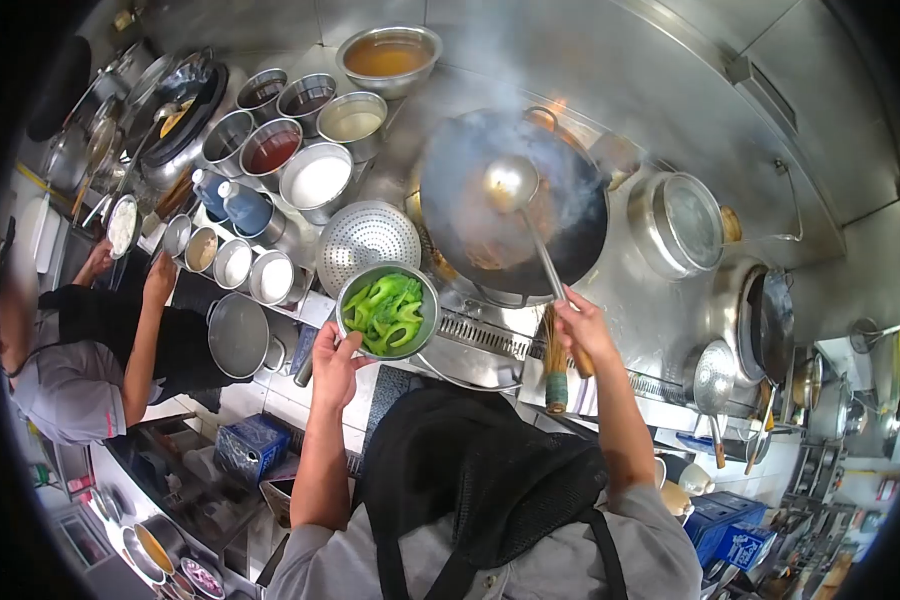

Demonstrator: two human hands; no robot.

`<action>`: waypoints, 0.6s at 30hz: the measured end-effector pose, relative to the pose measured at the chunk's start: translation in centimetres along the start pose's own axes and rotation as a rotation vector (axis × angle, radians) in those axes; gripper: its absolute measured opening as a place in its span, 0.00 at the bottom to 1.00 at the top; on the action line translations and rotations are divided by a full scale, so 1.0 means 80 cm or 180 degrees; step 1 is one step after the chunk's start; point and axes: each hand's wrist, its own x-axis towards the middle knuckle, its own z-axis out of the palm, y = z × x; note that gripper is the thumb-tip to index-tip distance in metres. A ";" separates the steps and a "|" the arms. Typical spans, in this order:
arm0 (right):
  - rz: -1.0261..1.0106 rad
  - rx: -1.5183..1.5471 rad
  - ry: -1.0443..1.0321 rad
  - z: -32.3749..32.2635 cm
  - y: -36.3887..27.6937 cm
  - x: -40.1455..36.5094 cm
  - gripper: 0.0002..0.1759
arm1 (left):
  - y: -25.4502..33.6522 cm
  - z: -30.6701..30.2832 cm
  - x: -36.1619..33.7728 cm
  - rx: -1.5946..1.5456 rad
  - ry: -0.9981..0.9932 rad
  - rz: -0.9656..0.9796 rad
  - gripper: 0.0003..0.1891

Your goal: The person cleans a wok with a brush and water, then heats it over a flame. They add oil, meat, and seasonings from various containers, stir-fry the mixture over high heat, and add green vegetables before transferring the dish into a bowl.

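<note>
My left hand (pixel 337 362) grips a small metal bowl (pixel 431 313) by its rim, thumb on the near side. Inside lie bright green sliced vegetables (pixel 382 308), curved and ridged like bitter melon. My right hand (pixel 582 328) is closed around the handle of a long metal ladle (pixel 511 184), whose wooden end sticks out below the fist. The ladle's round head is over a large dark wok (pixel 588 225) on the stove. Smoke rises from the wok and partly veils the brownish food (pixel 500 228) in it. The bowl is left of the wok, apart from it.
A perforated strainer (pixel 369 246) sits beyond the bowl. Several seasoning pots, one with white powder (pixel 319 181), stand at the left. A bamboo brush (pixel 556 370) is by my right hand. Lidded pot (pixel 692 222) stands right. Another person (pixel 95 370) works at the left.
</note>
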 end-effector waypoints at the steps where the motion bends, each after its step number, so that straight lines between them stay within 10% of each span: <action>1: -0.0575 -0.0747 0.0067 -0.010 0.037 0.023 0.33 | 0.001 0.002 0.002 0.0020 -0.0014 -0.0015 0.05; 4: -0.1808 -0.3514 0.1123 -0.024 0.089 0.007 0.34 | 0.003 0.002 0.006 0.0032 0.0000 -0.0024 0.05; 10: -0.1897 -0.2525 0.0659 0.004 0.058 -0.055 0.33 | 0.003 0.003 0.007 -0.0009 -0.0033 0.0014 0.06; 12: -0.0299 -0.1032 0.0199 0.019 0.011 -0.058 0.33 | 0.003 0.002 0.009 0.0004 -0.0086 -0.0006 0.07; 18: -0.1555 -0.2603 0.1461 -0.023 0.030 0.005 0.30 | 0.002 0.001 0.011 0.0051 -0.0037 -0.0025 0.05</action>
